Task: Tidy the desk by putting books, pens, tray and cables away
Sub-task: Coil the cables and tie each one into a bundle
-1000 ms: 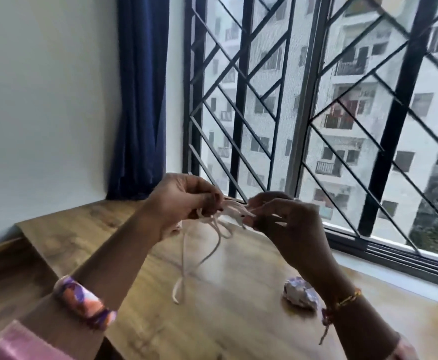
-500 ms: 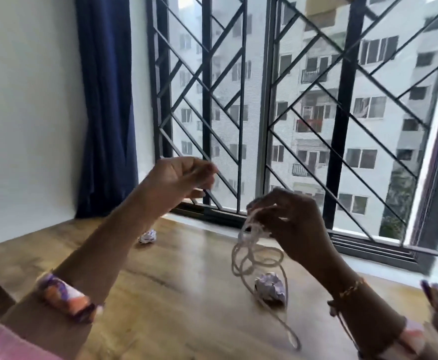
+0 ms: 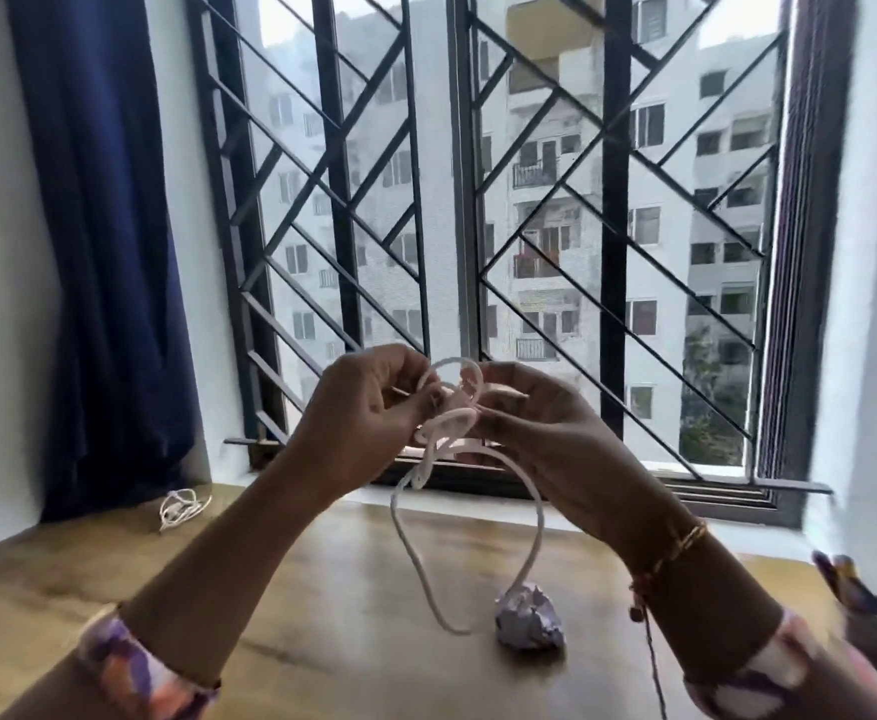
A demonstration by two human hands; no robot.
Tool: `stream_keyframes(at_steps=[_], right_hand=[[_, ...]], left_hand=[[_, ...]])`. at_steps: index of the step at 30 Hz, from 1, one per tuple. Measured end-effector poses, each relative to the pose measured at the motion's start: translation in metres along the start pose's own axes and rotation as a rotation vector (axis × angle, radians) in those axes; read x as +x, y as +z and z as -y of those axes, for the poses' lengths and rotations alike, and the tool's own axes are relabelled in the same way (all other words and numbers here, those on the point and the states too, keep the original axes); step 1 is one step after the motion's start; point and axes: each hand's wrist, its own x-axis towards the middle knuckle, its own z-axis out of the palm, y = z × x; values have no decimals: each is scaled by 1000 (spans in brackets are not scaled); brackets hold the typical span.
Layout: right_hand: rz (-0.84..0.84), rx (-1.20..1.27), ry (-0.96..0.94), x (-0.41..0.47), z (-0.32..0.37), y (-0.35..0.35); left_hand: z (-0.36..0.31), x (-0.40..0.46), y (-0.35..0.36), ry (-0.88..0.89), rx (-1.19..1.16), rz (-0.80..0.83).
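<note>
Left hand (image 3: 369, 407): raised above the bench in front of the window, fingers curled, a strand of the white cable pinched at the fingertips.
Right hand (image 3: 524, 423): raised just beside the left hand, fingers curled, the same white cable gripped where its small loops are gathered.
White cable (image 3: 447, 423): held in the air between both hands; several small loops are bunched at the fingertips, and one long loop hangs down from them toward the bench, its lowest part seen just left of the crumpled paper. Whether the hanging loop touches the wood cannot be told.
Second cable (image 3: 182, 507): a small tangled white bundle is seen lying on the far left of the bench, near the foot of the curtain and well apart from the hands.
Crumpled paper (image 3: 529, 619): a pale, wrinkled ball is seen resting on the bench below the right forearm.
Bench (image 3: 322, 589): a wooden surface is set against the window sill.
Wrists: a patterned cuff is worn on each forearm; a thin gold bracelet (image 3: 683, 543) and a red thread are seen at the right wrist.
Curtain (image 3: 109, 241): dark blue, hung at the left of the window.
Window grille (image 3: 353, 210): dark metal bars are crossed in diagonals, with apartment blocks seen behind.
</note>
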Motion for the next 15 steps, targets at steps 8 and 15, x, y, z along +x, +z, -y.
stream_keyframes(at_steps=[8,15], right_hand=[[-149,-25,-44,38,-21,24],[-292,-433,-110,68,-23,65]], left_hand=[[31,23,-24,19,-151,146],[66,35,-62,-274,-557,307]])
